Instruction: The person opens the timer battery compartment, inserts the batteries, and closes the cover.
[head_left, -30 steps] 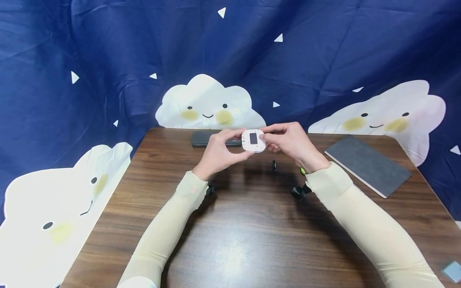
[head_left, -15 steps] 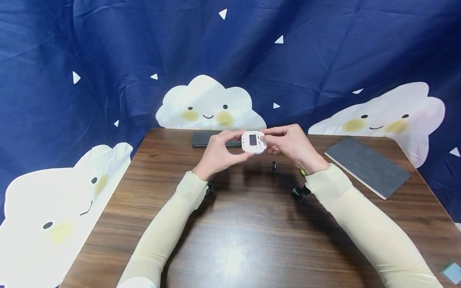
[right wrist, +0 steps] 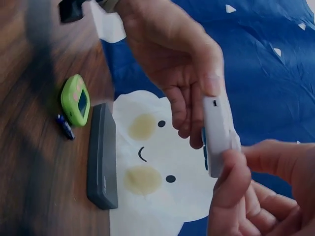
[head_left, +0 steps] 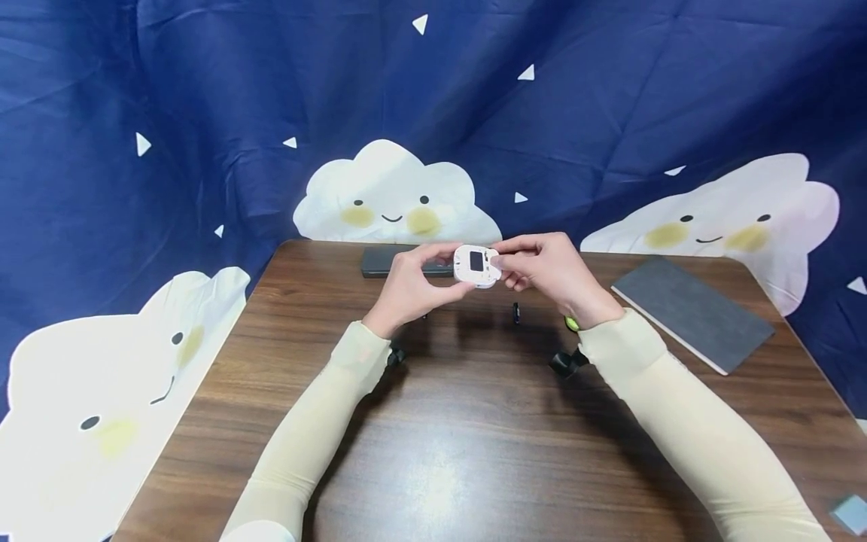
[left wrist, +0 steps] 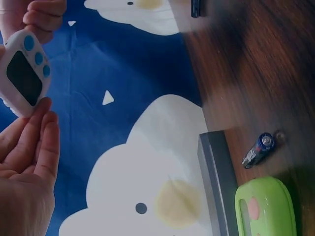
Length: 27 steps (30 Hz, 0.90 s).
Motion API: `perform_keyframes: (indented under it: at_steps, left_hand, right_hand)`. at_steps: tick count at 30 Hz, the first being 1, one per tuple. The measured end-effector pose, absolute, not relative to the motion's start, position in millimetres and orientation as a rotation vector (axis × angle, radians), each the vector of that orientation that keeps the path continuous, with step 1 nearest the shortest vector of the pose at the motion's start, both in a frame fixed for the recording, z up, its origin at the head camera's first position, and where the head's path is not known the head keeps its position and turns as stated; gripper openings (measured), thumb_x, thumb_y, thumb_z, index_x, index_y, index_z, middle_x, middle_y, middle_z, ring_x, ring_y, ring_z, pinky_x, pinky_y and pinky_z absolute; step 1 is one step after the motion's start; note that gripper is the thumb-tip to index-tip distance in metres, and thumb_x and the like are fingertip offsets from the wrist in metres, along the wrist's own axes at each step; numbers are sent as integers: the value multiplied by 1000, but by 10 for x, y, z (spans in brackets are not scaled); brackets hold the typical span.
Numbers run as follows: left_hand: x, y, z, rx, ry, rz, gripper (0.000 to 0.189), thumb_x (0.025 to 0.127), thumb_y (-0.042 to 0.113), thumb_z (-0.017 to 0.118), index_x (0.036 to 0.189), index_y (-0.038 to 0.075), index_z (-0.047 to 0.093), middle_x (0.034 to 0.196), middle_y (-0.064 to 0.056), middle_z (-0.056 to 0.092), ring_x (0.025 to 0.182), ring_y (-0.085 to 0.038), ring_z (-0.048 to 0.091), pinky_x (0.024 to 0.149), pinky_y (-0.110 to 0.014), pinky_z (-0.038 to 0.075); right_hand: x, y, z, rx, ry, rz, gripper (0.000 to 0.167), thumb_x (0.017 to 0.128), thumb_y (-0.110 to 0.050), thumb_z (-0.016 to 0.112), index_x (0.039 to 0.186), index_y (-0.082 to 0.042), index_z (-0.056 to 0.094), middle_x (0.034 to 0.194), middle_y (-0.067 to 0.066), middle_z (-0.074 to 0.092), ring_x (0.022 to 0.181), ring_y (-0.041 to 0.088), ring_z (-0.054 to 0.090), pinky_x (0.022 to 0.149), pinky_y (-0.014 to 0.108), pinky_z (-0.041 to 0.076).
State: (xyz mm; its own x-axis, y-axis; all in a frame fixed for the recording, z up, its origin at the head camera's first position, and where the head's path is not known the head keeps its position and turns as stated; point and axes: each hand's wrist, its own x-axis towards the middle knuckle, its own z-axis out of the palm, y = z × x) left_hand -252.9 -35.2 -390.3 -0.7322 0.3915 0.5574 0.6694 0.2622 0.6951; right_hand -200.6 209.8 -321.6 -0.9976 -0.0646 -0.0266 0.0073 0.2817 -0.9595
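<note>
A small white digital timer (head_left: 466,269) is held up over the far part of the table between both hands. Its back, with a dark rectangle, faces the head camera; the left wrist view shows its screen and three blue buttons (left wrist: 39,58). My left hand (head_left: 413,290) grips its left side between thumb and fingers. On the opposite side, my right hand (head_left: 552,275) pinches the edge, thumb on the back face. In the right wrist view the timer (right wrist: 216,137) appears edge-on, the right fingers (right wrist: 231,182) at its lower end.
On the wooden table (head_left: 433,421), a dark case (head_left: 386,262) lies at the back. A green timer (left wrist: 268,206) and a battery (left wrist: 258,150) lie near it; another small dark cylinder (head_left: 516,313) lies below the right hand. A grey notebook (head_left: 691,312) is at right, a pale-blue block (head_left: 851,513) at the near-right corner.
The timer has tilted slightly in the hands, and the right hand has shifted a little to the right. Both hands keep their hold.
</note>
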Motion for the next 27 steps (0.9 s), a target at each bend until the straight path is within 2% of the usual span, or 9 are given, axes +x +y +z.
perform_keyframes:
  at_steps: [4, 8, 14, 18, 23, 27]
  left_hand:
    - [-2525, -345, -3901, -978, -2269, -1468, 61, 81, 21, 101, 136, 8, 79, 116, -9, 85, 109, -29, 80, 101, -36, 64]
    - [-2537, -351, -3902, -967, -2265, -1508, 60, 81, 21, 101, 136, 9, 79, 115, -9, 85, 107, -24, 80, 102, -40, 65]
    - [-2562, -402, -3896, -907, -2255, -1620, 60, 81, 19, 101, 136, 9, 80, 117, -12, 85, 108, -33, 81, 104, -49, 64]
    - [-2564, -413, -3895, -876, -2257, -1652, 59, 81, 18, 100, 136, 9, 80, 118, -12, 85, 109, -35, 81, 104, -50, 63]
    - [-2564, -407, -3893, -862, -2261, -1668, 59, 82, 19, 100, 136, 9, 79, 118, -11, 85, 110, -36, 80, 103, -41, 63]
    - [-2560, -393, -3886, -866, -2251, -1684, 59, 82, 19, 100, 136, 9, 79, 117, -12, 85, 109, -34, 80, 103, -36, 63]
  right_hand:
    - [-2020, 2143, -3240, -16, 2361, -1950, 39, 99, -11, 83, 132, 9, 75, 78, -1, 77, 64, 7, 69, 64, 22, 64]
    - [-1994, 2194, -3206, 12, 2313, -2002, 42, 100, -14, 84, 135, 7, 74, 83, 0, 80, 67, 6, 70, 66, 22, 65]
    - [-1796, 2323, -3203, 13, 2319, -2052, 40, 103, -13, 81, 138, 6, 73, 90, -2, 81, 71, 7, 71, 69, 21, 65]
    - [-1583, 2474, -3489, 16, 2367, -2039, 42, 105, -11, 78, 141, 9, 70, 84, -6, 80, 69, 5, 71, 66, 21, 64]
    - [-1406, 2643, -4002, 52, 2404, -1901, 43, 105, -11, 77, 141, 12, 69, 81, -8, 79, 68, 4, 70, 64, 22, 64]
    - [-1339, 2712, -4257, 85, 2401, -1777, 45, 104, -12, 78, 141, 12, 69, 81, -4, 78, 68, 4, 68, 65, 24, 63]
